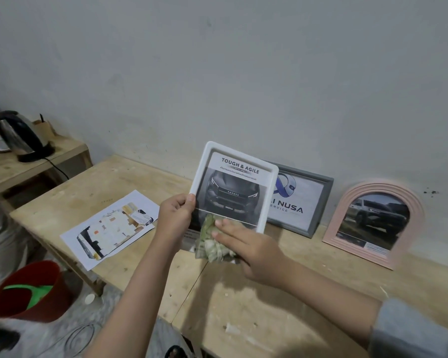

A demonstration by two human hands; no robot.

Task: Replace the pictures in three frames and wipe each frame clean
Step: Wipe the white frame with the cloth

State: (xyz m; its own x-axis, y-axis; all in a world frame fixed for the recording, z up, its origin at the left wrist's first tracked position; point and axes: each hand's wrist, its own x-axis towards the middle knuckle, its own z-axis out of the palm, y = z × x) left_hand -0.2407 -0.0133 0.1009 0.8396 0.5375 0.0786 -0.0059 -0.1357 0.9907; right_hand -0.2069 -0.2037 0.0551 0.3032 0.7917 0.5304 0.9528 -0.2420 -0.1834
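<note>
Wiping white frame (233, 187), gripped by left hand (177, 215), with green cloth (212, 241) under right hand (246, 246); grey frame (298, 200) and pink arched frame (373, 223) apparently finished, leaning at counter (269, 301) back.

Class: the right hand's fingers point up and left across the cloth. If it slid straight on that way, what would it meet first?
Probably the left hand, gripping the white frame at its lower left edge; depth is unclear.

Head view, looking forward and down

The single wide-angle camera sat on the person's head, close above the wooden table (243, 306), facing the grey wall (243, 73); both forearms reached in from the bottom edge, and a floor strip showed at left.
</note>
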